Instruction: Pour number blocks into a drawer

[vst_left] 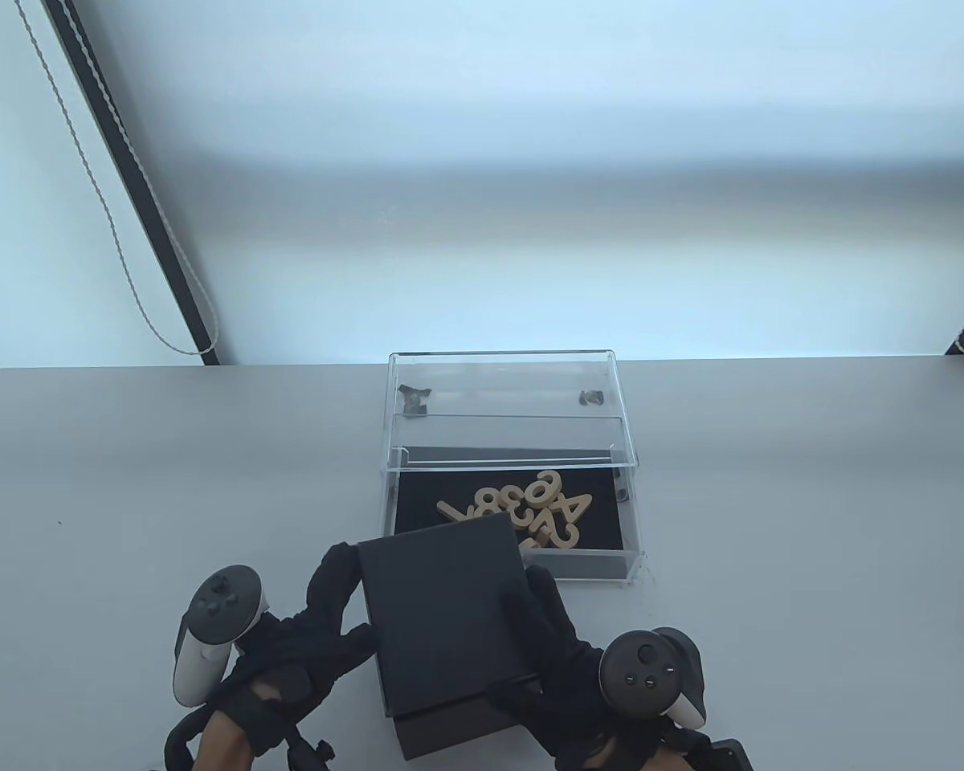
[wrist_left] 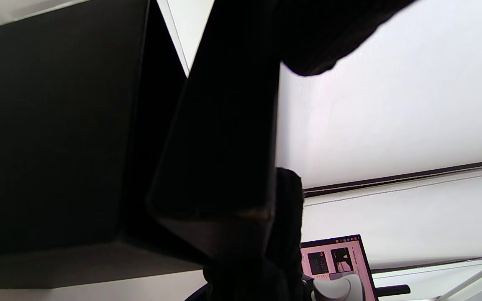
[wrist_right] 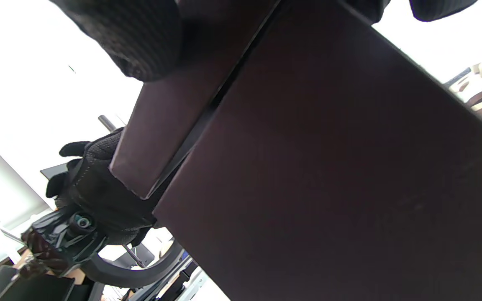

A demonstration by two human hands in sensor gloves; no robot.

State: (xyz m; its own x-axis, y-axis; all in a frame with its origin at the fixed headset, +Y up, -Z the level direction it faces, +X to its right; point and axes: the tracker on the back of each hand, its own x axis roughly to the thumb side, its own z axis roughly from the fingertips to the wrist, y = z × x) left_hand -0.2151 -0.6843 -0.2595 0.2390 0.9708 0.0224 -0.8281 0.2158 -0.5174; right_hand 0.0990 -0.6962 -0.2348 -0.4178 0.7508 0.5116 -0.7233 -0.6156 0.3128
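Hands: my left hand (vst_left: 289, 642) and right hand (vst_left: 562, 642) clamp the black box (vst_left: 442, 610).
Risk: number blocks (vst_left: 522, 510) beyond my fingertips, probably stragglers overshoot the drawer (vst_left: 514, 482) rim.

Work surface and backdrop — your view from above.

You face a pale grey table (vst_left: 128, 482) with a rounded far-left corner; behind it hangs a bright, evenly lit white blind (vst_left: 530, 201) crossed by soft horizontal bands of shade. A dark frame bar (vst_left: 128, 169) runs diagonally at upper left with a beaded cord (vst_left: 88, 173) looped beside it — a second dark bar shows at the right edge. In the left wrist view, a lit monitor (wrist_left: 335, 261) stands below the blind.
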